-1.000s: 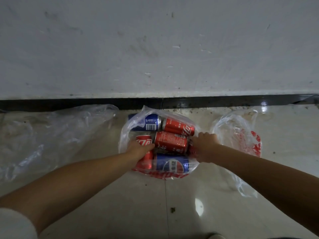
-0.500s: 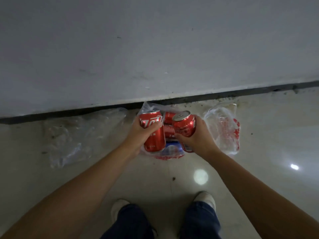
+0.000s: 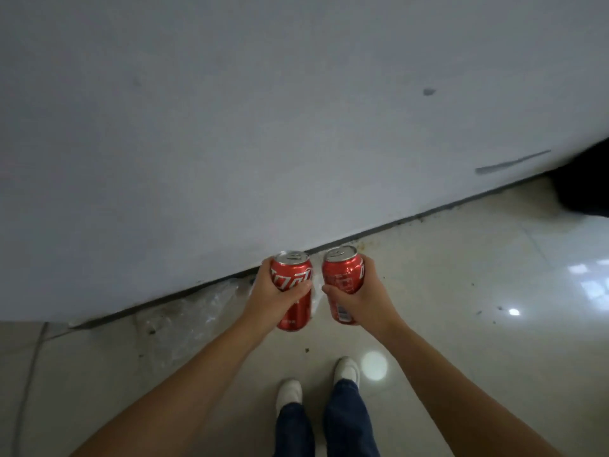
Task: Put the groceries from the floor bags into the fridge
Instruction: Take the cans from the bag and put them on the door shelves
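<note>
Red aluminium cola cans, two, upright, held at centre frame above the tiled floor (image 3: 461, 291).
Item 1: left cola can (image 3: 293, 291), logo facing the camera, gripped by the left hand (image 3: 273, 300); fingers curled round the middle of the body, thumb across the front.
Item 2: right cola can (image 3: 342, 285), printed label panel facing the camera, gripped by the right hand (image 3: 365, 300); fingers wrapped behind, thumb across the lower front.
Spacing: cans just beside each other, not touching.
Handling, judged: rigid while sealed, fairly weighty if full, smooth and possibly slippery; thin walls dent if squeezed or dropped. Best hold is round the mid-body, as here.
Also present: clear plastic bag (image 3: 184, 311) crumpled on the floor at the wall (image 3: 230, 127) base, lower left; white shoes (image 3: 290, 390), bottom centre.
Fridge: not in view.
</note>
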A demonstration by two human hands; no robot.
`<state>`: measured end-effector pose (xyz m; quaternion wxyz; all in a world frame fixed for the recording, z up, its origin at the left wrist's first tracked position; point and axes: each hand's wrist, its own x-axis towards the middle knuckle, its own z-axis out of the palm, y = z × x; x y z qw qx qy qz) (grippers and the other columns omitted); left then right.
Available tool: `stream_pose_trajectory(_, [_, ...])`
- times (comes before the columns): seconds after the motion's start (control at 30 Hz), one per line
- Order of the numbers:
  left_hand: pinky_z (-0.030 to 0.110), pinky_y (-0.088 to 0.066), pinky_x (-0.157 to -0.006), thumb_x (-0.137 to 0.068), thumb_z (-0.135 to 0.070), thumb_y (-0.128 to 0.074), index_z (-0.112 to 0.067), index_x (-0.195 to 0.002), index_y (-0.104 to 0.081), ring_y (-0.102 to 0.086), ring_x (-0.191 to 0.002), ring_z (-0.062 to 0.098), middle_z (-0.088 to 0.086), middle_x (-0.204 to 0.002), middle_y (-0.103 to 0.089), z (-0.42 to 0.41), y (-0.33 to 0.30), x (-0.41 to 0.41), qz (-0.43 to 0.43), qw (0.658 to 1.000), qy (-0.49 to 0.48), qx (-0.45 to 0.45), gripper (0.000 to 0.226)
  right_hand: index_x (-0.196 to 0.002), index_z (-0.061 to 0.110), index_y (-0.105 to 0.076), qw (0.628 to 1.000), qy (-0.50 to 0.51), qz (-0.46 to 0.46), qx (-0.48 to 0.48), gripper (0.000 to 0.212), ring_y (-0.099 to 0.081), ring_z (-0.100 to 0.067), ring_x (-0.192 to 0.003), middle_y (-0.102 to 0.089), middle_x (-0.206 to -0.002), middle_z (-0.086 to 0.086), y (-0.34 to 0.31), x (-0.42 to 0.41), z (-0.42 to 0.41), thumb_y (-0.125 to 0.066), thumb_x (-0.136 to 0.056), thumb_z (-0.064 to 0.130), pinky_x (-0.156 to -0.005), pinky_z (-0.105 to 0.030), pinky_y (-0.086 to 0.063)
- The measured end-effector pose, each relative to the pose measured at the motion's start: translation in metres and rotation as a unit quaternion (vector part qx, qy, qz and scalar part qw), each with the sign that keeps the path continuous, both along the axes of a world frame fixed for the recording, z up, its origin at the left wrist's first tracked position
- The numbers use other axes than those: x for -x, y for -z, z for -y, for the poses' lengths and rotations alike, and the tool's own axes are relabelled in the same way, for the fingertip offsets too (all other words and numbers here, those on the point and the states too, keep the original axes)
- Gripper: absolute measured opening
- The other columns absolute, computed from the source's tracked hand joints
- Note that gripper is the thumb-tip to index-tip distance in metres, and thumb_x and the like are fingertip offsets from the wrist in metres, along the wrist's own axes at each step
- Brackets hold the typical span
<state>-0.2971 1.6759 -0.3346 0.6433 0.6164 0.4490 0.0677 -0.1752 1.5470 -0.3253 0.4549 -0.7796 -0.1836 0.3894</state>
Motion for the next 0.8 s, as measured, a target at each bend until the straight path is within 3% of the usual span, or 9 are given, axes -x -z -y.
stream_pose_trajectory(0.2, [0.036, -0.047, -0.097, -0.075, -0.018, -0.077, -0.023, -0.125, -0.04, -0.058, -0.105, 0.016, -0.002, -0.116, -0.058, 0.038, -0.118, -0.028, 0.063, 0.985, 0.154, -0.055, 0.063, -0.12, 0.031, -0.034, 0.992, 0.109, 0.05, -0.038, 0.065, -0.061, -0.004, -0.092, -0.056, -0.103, 0.014, -0.112, 0.007, 0.071, -0.078, -0.074, 0.024, -0.075, -0.019, -0.048])
stream_pose_trajectory(0.43, [0.034, -0.045, -0.098, -0.076, -0.018, -0.077, -0.027, -0.122, -0.039, -0.057, -0.108, 0.016, -0.002, -0.117, -0.057, 0.126, -0.19, -0.08, 0.127, 0.933, 0.323, -0.09, 0.06, -0.122, 0.033, -0.033, 0.955, 0.271, 0.112, -0.054, 0.066, -0.061, -0.002, -0.092, -0.058, -0.103, 0.013, -0.178, 0.021, 0.186, -0.078, -0.074, 0.027, -0.073, -0.016, -0.05])
stream_pose_trajectory(0.57, [0.029, -0.043, -0.09, -0.077, -0.019, -0.075, -0.029, -0.122, -0.038, -0.056, -0.106, 0.013, -0.004, -0.116, -0.055, 0.219, -0.215, -0.098, 0.165, 0.89, 0.416, -0.084, 0.059, -0.121, 0.031, -0.036, 0.911, 0.386, 0.14, -0.036, 0.064, -0.061, -0.002, -0.091, -0.06, -0.103, 0.01, -0.203, 0.046, 0.288, -0.078, -0.074, 0.027, -0.068, -0.014, -0.046])
stream_pose_trajectory(0.7, [0.029, -0.041, -0.09, -0.079, -0.022, -0.074, -0.025, -0.129, -0.037, -0.054, -0.108, 0.015, -0.004, -0.119, -0.054, 0.338, -0.238, -0.1, 0.183, 0.841, 0.505, -0.071, 0.062, -0.121, 0.028, -0.042, 0.85, 0.499, 0.166, -0.023, 0.062, -0.064, -0.011, -0.091, -0.063, -0.102, 0.004, -0.222, 0.088, 0.403, -0.08, -0.072, 0.027, -0.079, -0.028, -0.052])
stream_pose_trajectory(0.8, [0.031, -0.044, -0.09, -0.079, -0.022, -0.074, -0.024, -0.125, -0.039, -0.056, -0.101, 0.013, -0.004, -0.115, -0.056, 0.432, -0.251, -0.09, 0.207, 0.813, 0.541, -0.048, 0.058, -0.121, 0.029, -0.041, 0.81, 0.554, 0.192, -0.025, 0.063, -0.064, -0.013, -0.095, -0.063, -0.105, 0.003, -0.238, 0.12, 0.481, -0.08, -0.072, 0.024, -0.082, -0.029, -0.051])
